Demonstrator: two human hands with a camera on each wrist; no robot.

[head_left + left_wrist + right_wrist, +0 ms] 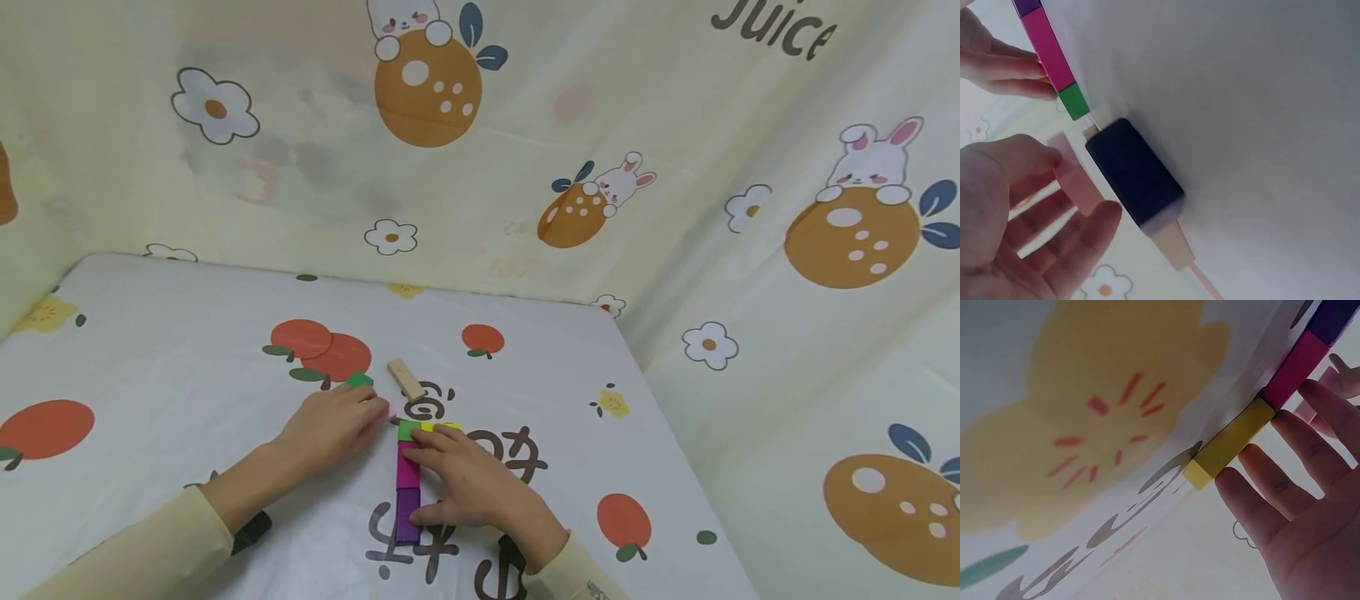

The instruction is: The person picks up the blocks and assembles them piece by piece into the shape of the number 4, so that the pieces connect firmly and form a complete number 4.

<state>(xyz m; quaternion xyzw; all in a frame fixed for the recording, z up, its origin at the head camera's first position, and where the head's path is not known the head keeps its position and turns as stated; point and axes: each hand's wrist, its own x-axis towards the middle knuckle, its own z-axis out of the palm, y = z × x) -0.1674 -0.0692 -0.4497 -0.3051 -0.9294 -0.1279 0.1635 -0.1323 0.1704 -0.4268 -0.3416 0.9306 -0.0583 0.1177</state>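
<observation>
A pink block (1079, 187), pinched in the grip of the left hand (333, 425), is near coloured blocks (408, 467) that the right hand (480, 479) touches with outstretched fingers on a white, fruit-printed desk (187, 333), bunny-patterned cream cloth (487, 183) hanging behind.

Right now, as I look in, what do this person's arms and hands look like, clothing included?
The left hand and right hand are ungloved. The left cream fabric sleeve looks plain; the right cream fabric sleeve carries a small dark marking. A black, blocky object shows by the left wrist; whether it is worn is unclear.
</observation>
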